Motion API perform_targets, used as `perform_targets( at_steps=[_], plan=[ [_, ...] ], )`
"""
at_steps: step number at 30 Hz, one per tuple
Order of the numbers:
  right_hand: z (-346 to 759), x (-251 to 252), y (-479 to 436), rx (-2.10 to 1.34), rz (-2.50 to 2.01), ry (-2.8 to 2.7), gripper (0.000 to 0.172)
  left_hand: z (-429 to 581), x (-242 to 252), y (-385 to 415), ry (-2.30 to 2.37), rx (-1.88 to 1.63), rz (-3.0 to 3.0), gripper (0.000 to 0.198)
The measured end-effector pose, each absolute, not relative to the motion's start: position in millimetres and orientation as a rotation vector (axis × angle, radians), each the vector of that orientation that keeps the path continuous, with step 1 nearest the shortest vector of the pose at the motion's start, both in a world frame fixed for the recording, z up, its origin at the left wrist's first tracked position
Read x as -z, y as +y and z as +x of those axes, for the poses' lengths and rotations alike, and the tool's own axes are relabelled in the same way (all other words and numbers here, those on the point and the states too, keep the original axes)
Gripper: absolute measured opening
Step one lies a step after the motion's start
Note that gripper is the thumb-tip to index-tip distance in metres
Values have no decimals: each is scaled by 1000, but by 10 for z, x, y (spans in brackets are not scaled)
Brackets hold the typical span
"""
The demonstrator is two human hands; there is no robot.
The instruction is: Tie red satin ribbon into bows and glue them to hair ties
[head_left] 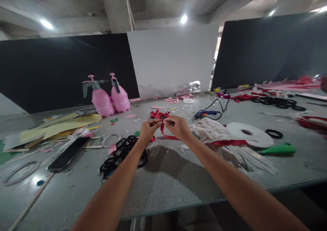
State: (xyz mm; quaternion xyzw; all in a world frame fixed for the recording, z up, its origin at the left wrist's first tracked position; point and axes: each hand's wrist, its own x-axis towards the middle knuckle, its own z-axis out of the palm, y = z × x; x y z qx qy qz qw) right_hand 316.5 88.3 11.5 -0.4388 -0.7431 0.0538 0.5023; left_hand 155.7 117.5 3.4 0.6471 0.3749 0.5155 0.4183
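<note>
Both hands meet over the middle of the table, pinching a red ribbon [166, 134] between their fingertips. My left hand [149, 129] is closed on it from the left, and my right hand [178, 126] from the right. One length of the ribbon hangs down between the hands and runs off to the right. Just beyond my fingers lie red ribbon bows [158, 114]. Close to my left forearm is a pile of black hair ties [125, 148]. Right of my right hand are white strips [212, 129] and a white ribbon spool [251, 134].
Two pink spray bottles [102, 102] stand at the back left. A phone [68, 153] and yellow paper [60, 126] lie at left. A blue glue gun [206, 113], with its cord, rests behind my right hand. A green-handled tool [279, 149] lies at right, with more black hair ties [278, 102] beyond.
</note>
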Motion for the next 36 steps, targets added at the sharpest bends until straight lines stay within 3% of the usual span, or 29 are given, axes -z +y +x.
perform_targets(
  at_steps=[16,31,36],
  plan=[
    [3136,-55,882,298,-1231,-1925,13,1676,82,1167,956,-1306,1797,20],
    [3258,-28,1029,-378,-1033,-1664,13,1641,50,1189,913,-1284,1723,21],
    [3290,-76,979,-265,-981,-1715,17,1619,-3,1165,945,-1291,1699,21]
  ],
)
